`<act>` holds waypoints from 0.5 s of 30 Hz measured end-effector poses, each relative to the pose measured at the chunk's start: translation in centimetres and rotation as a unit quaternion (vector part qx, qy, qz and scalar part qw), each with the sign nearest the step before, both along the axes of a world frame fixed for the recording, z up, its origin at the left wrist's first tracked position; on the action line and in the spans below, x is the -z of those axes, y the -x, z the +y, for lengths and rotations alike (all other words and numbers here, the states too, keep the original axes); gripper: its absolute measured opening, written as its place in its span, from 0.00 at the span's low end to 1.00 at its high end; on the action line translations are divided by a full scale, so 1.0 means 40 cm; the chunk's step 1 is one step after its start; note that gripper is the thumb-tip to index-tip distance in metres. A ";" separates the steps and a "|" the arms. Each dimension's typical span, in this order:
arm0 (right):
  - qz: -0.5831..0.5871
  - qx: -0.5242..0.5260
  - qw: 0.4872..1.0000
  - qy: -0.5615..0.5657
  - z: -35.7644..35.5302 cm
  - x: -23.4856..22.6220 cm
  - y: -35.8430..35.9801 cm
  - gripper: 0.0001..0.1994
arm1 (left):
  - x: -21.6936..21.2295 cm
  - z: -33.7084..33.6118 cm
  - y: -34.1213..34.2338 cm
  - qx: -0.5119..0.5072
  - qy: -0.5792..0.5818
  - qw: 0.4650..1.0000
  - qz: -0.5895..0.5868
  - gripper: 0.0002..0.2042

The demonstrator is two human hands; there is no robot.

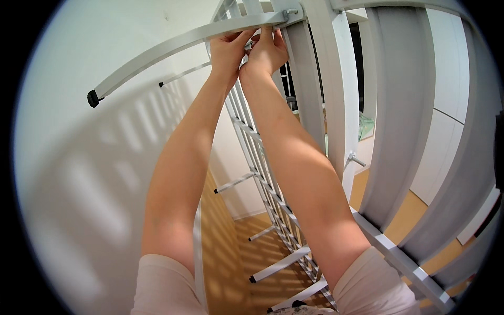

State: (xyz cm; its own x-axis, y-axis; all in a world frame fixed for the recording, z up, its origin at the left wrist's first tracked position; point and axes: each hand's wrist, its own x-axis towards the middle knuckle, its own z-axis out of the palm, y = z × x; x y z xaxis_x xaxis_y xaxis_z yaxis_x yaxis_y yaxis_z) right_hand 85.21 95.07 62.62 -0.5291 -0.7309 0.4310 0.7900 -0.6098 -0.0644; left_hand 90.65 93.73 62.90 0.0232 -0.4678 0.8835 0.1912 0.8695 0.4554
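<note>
The white metal bar point(178, 44), upper centre, met the slatted frame point(396, 105), a bolt point(291, 11) showing there. Left hand point(229, 51) and right hand point(269, 54) worked beneath, fingers bent, grip untellable. Fastening was judged unfinished; a second bolt point(358, 159), right of centre, protruded.

Silver-grey frame point(184, 40), black end cap point(93, 98), grey-striped white wall point(79, 58), tan floor point(407, 215), off-white sleeves point(163, 283)
</note>
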 end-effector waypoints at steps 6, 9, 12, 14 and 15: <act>-0.004 0.012 1.000 0.022 -0.025 0.001 0.001 0.08 | 0.001 -0.005 -0.011 -0.103 0.079 0.990 -0.052 0.11; -0.014 0.027 0.998 0.049 -0.042 -0.005 0.003 0.10 | -0.005 -0.011 -0.006 -0.119 0.114 0.984 -0.060 0.10; 0.025 0.034 0.999 -0.003 -0.032 0.002 0.001 0.10 | -0.011 -0.032 -0.035 -0.078 0.035 0.996 0.010 0.09; 0.024 0.034 0.999 -0.009 -0.025 0.001 -0.004 0.10 | -0.008 -0.034 -0.031 -0.062 0.013 0.998 0.025 0.09; 0.023 0.037 0.999 -0.013 -0.019 0.001 0.000 0.10 | -0.006 -0.026 -0.018 -0.051 0.002 0.998 0.033 0.09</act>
State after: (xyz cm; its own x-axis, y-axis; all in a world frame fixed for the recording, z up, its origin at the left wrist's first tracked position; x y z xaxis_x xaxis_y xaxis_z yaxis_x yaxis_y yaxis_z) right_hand 85.23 94.31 62.57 -0.5631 -0.7015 0.4368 0.7381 -0.6646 -0.1159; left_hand 91.37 92.70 63.13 0.1283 -0.4570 0.8802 0.1310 0.8875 0.4417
